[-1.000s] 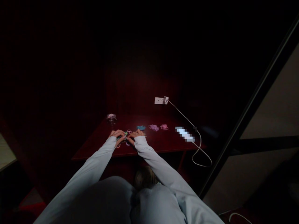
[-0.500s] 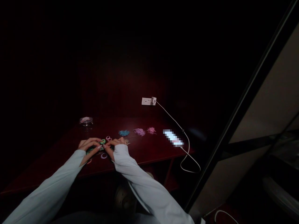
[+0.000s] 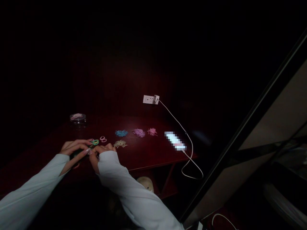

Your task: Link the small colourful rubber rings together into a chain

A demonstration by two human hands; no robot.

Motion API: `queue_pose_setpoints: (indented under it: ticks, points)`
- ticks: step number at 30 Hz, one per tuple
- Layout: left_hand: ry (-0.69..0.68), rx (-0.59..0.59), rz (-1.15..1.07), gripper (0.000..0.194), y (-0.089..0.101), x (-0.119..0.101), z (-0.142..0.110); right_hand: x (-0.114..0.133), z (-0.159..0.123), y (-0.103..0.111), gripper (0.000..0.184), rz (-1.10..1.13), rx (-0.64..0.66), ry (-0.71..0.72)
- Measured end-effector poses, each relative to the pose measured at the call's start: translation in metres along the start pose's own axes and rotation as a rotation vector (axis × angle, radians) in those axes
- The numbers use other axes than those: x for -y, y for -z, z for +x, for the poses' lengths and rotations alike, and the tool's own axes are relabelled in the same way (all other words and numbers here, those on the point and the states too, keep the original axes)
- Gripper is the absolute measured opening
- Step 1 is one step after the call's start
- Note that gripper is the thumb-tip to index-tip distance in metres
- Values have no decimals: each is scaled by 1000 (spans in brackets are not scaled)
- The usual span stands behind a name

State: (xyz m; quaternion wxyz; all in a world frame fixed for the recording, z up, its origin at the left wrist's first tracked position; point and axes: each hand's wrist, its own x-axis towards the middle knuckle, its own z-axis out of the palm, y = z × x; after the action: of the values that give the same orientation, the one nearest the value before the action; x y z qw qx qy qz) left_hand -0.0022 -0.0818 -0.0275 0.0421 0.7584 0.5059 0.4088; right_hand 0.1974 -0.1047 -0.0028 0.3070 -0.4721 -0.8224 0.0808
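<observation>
My left hand (image 3: 75, 148) and right hand (image 3: 103, 149) meet at the fingertips, bent inward low over the tabletop (image 3: 148, 154); the fingers hide whatever lies between them, so I cannot tell whether either grasps anything; a green ring (image 3: 95, 142) sits right at my fingertips, on their far side, and a pair of pink rings (image 3: 103, 139) lies on the surface just beyond it; pale sleeves (image 3: 130, 187) cover both my arms.

Just beside my right hand spreads a cream pile (image 3: 120, 144) of thin strands; behind it, in a row running rightward, lie a blue pile (image 3: 121, 133), a purple pile (image 3: 139, 133) and a pink pile (image 3: 152, 131); a clear jar (image 3: 78, 118) stands toward the back left.

The tabletop is dark red, faintly shiny; near its right end lies a bright, pixelated phone (image 3: 175, 141), joined by a white cable (image 3: 176, 120) to a charger (image 3: 156, 99) in the wall socket (image 3: 149, 99); the room is mostly black, with a dark-framed panel (image 3: 247, 111) slanting up at right.
</observation>
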Motion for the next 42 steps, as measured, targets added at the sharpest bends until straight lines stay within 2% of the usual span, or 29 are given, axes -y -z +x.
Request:
queue_pose_setpoints:
  ticks: [7, 11, 16, 22, 27, 35, 42]
  points:
    - [-25, -22, 8, 40, -2, -9, -1, -2, 1, -3, 16, 8, 1, -43]
    - [-13, -58, 11, 41, -5, -8, -2, -4, 2, -5, 19, 16, -10, -54]
    - [-42, -32, 9, 37, -4, -4, -2, -3, 1, -5, 21, 69, -27, -114]
    - [-99, -55, 35, 35, -3, -7, -5, 0, 0, 1, 23, 91, 3, -118]
    - [-123, -70, 41, 34, -6, -9, -7, 2, 1, 4, 19, 87, 76, -156]
    - [-36, -42, -2, 39, -7, -8, -4, -2, -2, 1, 19, 93, 36, -103]
    - [-23, -107, -13, 42, -13, -13, -3, 1, -4, 4, 18, 26, 0, -94]
